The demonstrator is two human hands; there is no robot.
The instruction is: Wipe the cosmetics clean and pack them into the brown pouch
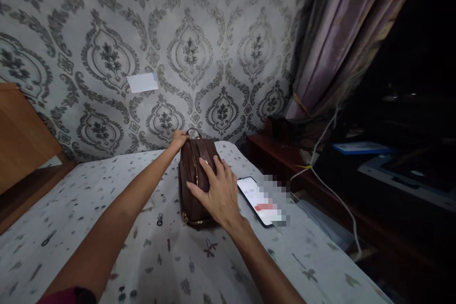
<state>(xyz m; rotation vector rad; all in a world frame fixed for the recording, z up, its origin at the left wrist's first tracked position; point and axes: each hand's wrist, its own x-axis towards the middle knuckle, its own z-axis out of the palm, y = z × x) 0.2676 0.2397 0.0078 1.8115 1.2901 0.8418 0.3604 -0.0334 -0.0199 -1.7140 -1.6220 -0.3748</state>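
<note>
A brown leather-like bag [203, 209] with gold zippers and a top loop handle lies on a bed covered with a white printed sheet [153, 261]. My left hand [179, 138] is at the far left corner of the bag, its fingers closed at the edge near the loop. Spread over the bag's upper right side, my right hand [219, 190] rests with its fingers apart. Just right of that hand, a phone [251, 194] with a lit screen lies on the sheet, partly covered by a blurred patch.
Patterned wallpaper [190, 52] with a small white paper [143, 82] rises behind the bed. A wooden board [28, 137] stands at the left. On the right are a purple curtain [342, 23], a dark red shelf [260, 147] and a hanging white cable [342, 204].
</note>
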